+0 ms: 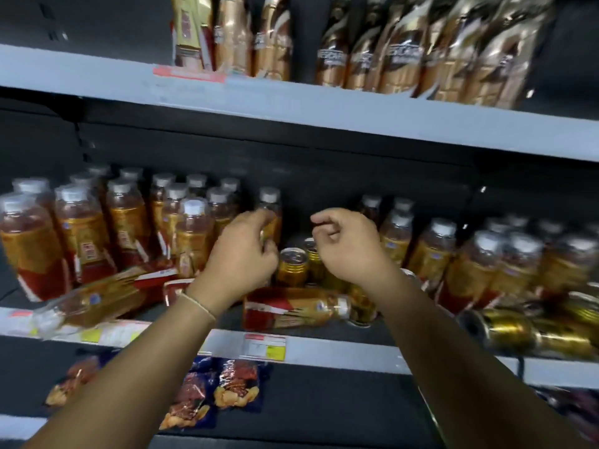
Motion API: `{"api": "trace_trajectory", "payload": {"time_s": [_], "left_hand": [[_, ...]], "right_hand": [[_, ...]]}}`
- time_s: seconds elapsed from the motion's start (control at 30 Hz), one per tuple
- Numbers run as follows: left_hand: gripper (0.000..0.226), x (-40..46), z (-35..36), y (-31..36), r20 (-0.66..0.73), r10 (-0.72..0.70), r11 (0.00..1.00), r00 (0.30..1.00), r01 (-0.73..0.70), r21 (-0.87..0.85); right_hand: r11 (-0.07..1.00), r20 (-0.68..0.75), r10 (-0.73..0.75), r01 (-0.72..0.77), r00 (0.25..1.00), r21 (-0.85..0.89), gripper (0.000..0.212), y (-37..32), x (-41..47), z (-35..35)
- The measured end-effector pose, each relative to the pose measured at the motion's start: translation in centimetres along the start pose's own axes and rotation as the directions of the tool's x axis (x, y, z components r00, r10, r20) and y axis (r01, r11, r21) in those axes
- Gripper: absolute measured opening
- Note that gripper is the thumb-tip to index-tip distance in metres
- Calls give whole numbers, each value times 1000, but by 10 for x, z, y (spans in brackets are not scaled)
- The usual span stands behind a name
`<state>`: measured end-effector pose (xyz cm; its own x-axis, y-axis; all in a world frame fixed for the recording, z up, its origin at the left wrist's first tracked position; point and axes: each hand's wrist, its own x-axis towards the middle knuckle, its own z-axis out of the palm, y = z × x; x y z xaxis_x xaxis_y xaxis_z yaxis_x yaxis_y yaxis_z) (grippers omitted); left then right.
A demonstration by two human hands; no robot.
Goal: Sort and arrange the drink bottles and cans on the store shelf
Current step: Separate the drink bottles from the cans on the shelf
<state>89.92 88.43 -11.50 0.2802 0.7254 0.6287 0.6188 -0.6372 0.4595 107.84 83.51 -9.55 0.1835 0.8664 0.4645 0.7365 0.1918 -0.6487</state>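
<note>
An upright clear plastic amber-drink bottle (270, 215) is pinched at the shoulder by the left hand (243, 254); likely full, heavy, slippery; the right hand (346, 244) is loosely curled, empty.

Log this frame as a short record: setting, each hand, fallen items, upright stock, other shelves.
setting: store shelf, middle tier
left hand: fingers curled at an upright bottle; grip unclear
right hand: loosely curled, holding nothing, above upright gold cans
fallen: bottle on its side at front centre; another bottle at left; gold cans lying at right
upright stock: amber bottles both sides
shelf above: copper-coloured bottles
shelf below: snack packets
</note>
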Motion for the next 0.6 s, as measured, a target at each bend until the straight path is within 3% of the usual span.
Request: {"api": "trace_trajectory", "payload": {"time_s": [0.23, 0.6], "left_hand": [[59, 10, 80, 87, 167, 8, 1000, 986, -3, -29], [57, 6, 190, 196, 311, 64, 982, 948, -4, -190]], "right_hand": [[997, -84, 66, -69, 994, -26, 31, 72, -27, -97], [957, -223, 173, -217, 959, -191, 55, 170, -60, -195]]}}
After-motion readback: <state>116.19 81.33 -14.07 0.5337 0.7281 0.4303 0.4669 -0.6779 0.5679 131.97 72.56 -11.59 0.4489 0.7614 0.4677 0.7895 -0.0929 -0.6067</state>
